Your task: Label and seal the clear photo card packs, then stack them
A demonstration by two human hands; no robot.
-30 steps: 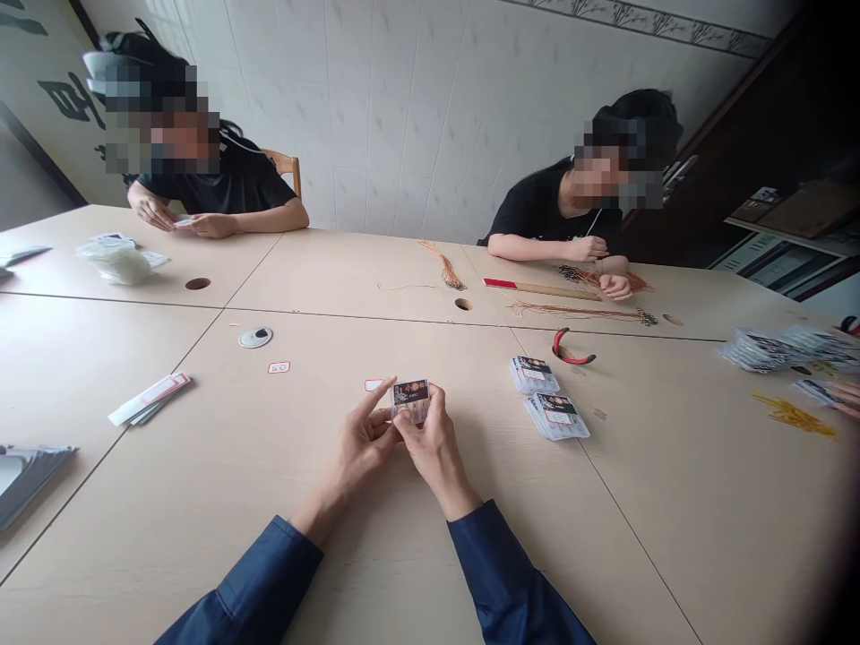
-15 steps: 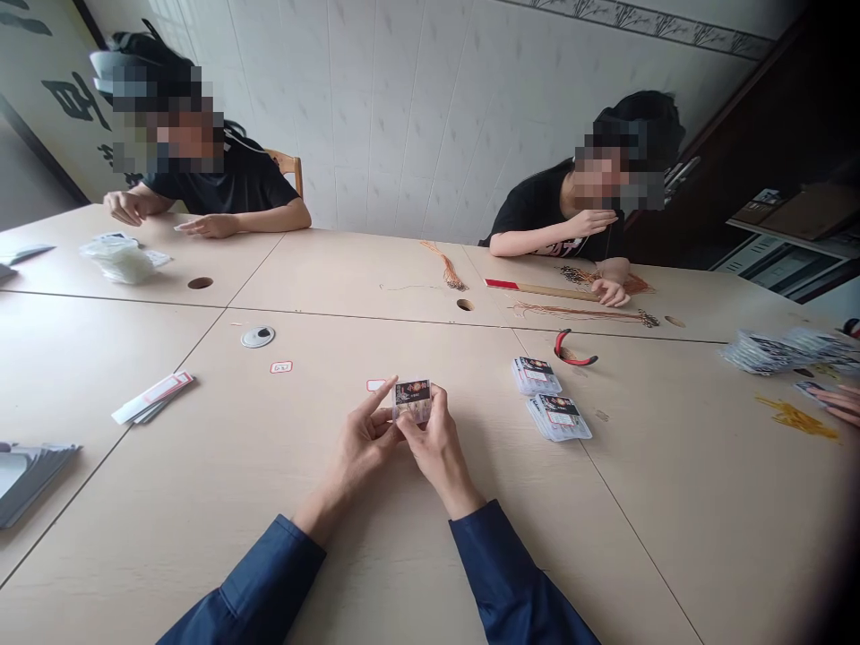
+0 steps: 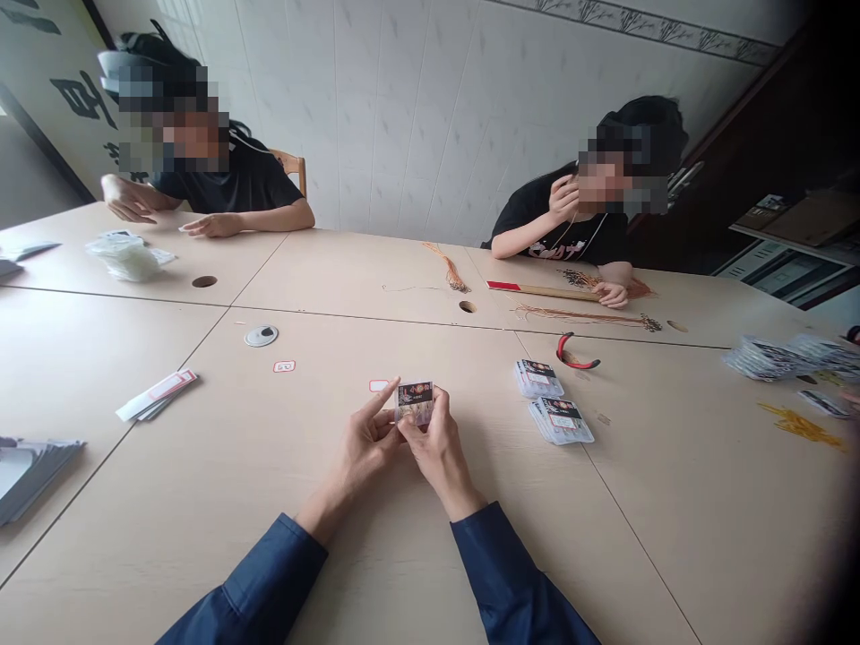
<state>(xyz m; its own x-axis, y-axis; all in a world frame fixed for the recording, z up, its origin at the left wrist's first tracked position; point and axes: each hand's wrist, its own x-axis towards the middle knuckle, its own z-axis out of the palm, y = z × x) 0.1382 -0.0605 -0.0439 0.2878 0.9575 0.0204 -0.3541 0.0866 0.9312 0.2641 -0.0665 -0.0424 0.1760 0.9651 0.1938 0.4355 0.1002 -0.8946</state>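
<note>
A small clear plastic case with a black printed label (image 3: pixel 415 399) is held between my two hands above the middle of the table. My left hand (image 3: pixel 368 441) grips its left side, the index finger stretched along the edge. On the right side and lower edge, the thumb and fingers of my right hand (image 3: pixel 434 445) are closed around it. Just beyond my left fingers lies a red-bordered sticker (image 3: pixel 379 386), partly hidden. To the right rest two stacks of similar cases, a farther stack (image 3: pixel 539 379) and a nearer stack (image 3: pixel 562 421).
Red-handled pliers (image 3: pixel 576 352) lie past the stacks. Leftward are a round metal disc (image 3: pixel 261 336), another sticker (image 3: pixel 284 366) and paper strips (image 3: pixel 158 396). Yellow strips (image 3: pixel 799 425) and many packets (image 3: pixel 772 356) are at right. Two co-workers sit across the table (image 3: pixel 322 537), near bundled cords (image 3: pixel 453 270).
My hands keep the case in nearly the same place. The co-worker across on the right has raised a hand nearer the face. At the far right, another person's hand has drawn back.
</note>
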